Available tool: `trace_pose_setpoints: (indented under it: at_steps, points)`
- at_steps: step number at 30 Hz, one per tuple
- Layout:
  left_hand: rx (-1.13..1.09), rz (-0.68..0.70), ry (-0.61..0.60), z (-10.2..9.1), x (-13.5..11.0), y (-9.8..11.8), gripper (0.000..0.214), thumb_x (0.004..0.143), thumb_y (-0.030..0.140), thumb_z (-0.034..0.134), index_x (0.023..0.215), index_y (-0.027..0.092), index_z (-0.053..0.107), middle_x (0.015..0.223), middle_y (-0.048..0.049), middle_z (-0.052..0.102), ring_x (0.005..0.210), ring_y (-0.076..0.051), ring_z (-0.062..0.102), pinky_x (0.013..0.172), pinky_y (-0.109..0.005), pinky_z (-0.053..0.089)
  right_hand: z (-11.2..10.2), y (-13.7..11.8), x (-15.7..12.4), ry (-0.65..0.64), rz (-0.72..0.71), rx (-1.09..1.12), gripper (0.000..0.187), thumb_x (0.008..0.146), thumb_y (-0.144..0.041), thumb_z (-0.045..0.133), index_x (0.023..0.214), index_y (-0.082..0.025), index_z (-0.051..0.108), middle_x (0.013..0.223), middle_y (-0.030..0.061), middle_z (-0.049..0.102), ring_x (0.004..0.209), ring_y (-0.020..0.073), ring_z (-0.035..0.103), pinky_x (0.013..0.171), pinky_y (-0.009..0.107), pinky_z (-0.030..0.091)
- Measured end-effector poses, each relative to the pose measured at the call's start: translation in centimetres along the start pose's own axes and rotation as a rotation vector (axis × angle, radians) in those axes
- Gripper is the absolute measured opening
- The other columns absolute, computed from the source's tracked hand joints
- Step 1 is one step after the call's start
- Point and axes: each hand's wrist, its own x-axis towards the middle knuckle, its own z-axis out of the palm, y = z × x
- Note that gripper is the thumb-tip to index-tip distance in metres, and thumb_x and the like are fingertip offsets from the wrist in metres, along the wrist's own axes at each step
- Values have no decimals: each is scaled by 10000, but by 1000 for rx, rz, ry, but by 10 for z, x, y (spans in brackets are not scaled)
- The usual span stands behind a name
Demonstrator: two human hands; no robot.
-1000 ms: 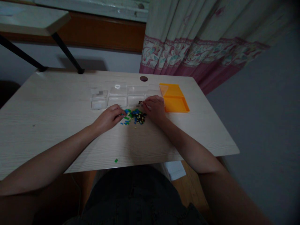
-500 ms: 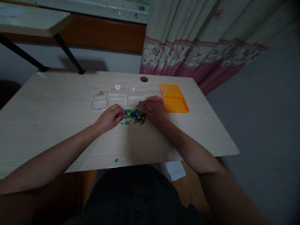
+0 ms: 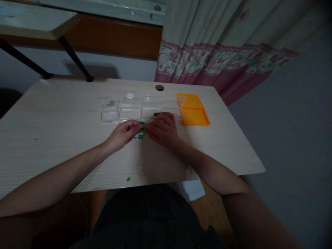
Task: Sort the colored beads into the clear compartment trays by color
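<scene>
Over a pile of small blue and green plastic pieces (image 3: pixel 140 137), my left hand (image 3: pixel 126 132) is closed in a pinch. What its thumb and forefinger hold is too small to make out. My right hand (image 3: pixel 164 130) reaches in from the other side, its fingers bent together and their tips meeting the left fingertips. Whatever it grips is hidden, and its palm covers the dark part of the pile. Just behind, several brown pieces (image 3: pixel 156 114) lie at the near edge of a clear compartment tray (image 3: pixel 130 112).
An open orange case (image 3: pixel 195 116) sits on the table to the right of the tray. One green piece (image 3: pixel 128 179) lies near the front edge of the table (image 3: pixel 85 159). A raised shelf (image 3: pixel 38 26) stands at the back left, and a curtain (image 3: pixel 207 58) hangs behind.
My right hand has moved left and nearer from beside the brown pieces to my left fingertips, now covering much of the pile. My left hand has shifted slightly to the right.
</scene>
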Motion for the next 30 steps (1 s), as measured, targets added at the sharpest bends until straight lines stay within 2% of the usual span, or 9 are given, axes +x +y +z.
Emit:
trace_pose_setpoints:
  at_steps: [5, 9, 11, 17, 21, 26, 30]
  points:
    - [-88, -21, -16, 1, 2, -5, 320, 822, 477, 654, 863, 161, 624, 688, 5, 570, 535, -77, 446, 481, -203, 304, 5, 1, -2, 75, -22, -43, 221, 916, -461, 574, 1083, -386, 699, 973, -18, 705, 1036, 208, 554, 1081, 454, 321]
    - [-75, -34, -12, 1, 2, -4, 338, 816, 493, 659, 847, 158, 628, 645, 21, 536, 505, -64, 407, 465, -191, 284, 8, 2, -1, 263, -149, -30, 167, 904, -413, 617, 1029, -346, 705, 896, -27, 693, 965, 179, 552, 1041, 428, 352]
    - [-72, -26, -2, 2, 1, -3, 336, 812, 492, 662, 834, 158, 627, 641, 22, 533, 501, -63, 397, 460, -192, 274, 9, 3, -1, 308, -184, -20, 158, 901, -405, 626, 1028, -350, 700, 889, -31, 685, 963, 172, 548, 1037, 420, 354]
    - [-29, 18, 23, 4, 0, -1, 302, 822, 459, 653, 806, 158, 629, 656, 16, 549, 528, -73, 418, 482, -202, 294, 9, 3, -1, 263, -174, -31, 135, 917, -378, 609, 1014, -357, 699, 881, -38, 686, 955, 166, 558, 1045, 420, 345]
    - [108, 122, 36, 0, 2, 0, 285, 862, 439, 605, 818, 163, 655, 733, -9, 603, 614, -102, 497, 553, -224, 371, 7, 2, -1, 264, -176, -29, 129, 918, -353, 609, 1010, -357, 699, 875, -45, 697, 939, 165, 562, 1048, 413, 337]
    - [358, 275, 104, -11, 7, -4, 288, 893, 413, 566, 825, 163, 692, 794, -35, 637, 743, -145, 572, 674, -262, 430, 4, 16, 1, 242, -19, -21, 150, 921, -385, 589, 943, -329, 726, 857, -19, 695, 937, 186, 553, 1019, 419, 338]
    - [316, 229, 131, -14, 11, -10, 312, 910, 425, 533, 867, 163, 699, 824, -50, 676, 764, -157, 600, 696, -276, 448, 4, 40, 3, 310, 205, -47, 210, 929, -404, 567, 895, -291, 740, 878, 19, 689, 970, 212, 554, 976, 427, 350]
